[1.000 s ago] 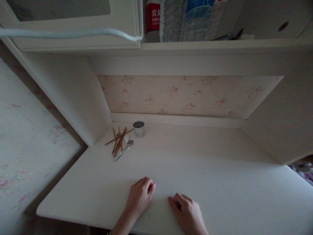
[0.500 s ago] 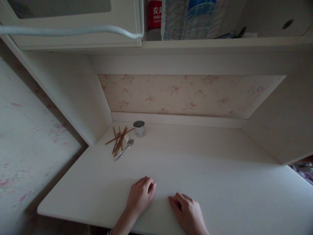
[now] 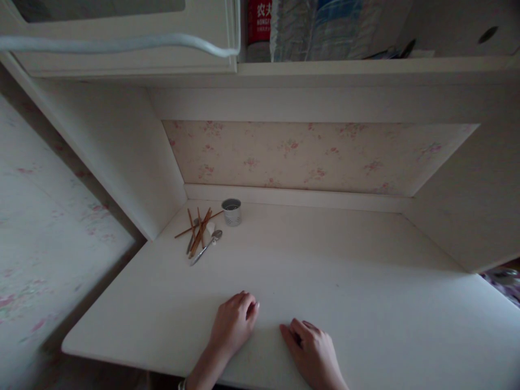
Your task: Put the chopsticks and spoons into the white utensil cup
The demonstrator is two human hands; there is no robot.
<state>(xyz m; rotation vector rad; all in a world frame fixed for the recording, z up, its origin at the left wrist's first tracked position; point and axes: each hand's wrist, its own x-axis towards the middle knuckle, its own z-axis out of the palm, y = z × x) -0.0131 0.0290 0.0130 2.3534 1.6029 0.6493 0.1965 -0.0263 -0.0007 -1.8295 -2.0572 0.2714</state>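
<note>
My left hand (image 3: 235,319) rests on the white desk (image 3: 390,314), fingers curled in a loose fist, nothing showing in it. To its right and slightly nearer lies my right hand (image 3: 311,346), likewise curled with nothing visible inside. The hands are apart from each other. Beyond the left hand, several brown chopsticks (image 3: 199,233) are heaped crosswise near the back left corner. A metal spoon (image 3: 206,249) lies at the front of this heap, and a white piece (image 3: 211,227), partly covered, sits among them. Beside the heap stands a grey perforated cup (image 3: 232,212), upright.
An overhead shelf (image 3: 345,67) crosses above the desk, holding a red-labelled bottle (image 3: 259,24) and plastic-wrapped bottles (image 3: 317,32). A cabinet door with a long white handle (image 3: 122,43) is at upper left. Side panels (image 3: 109,151) bound the desk.
My hands and the things on the desk have not moved. Only the camera view has shifted very slightly.
</note>
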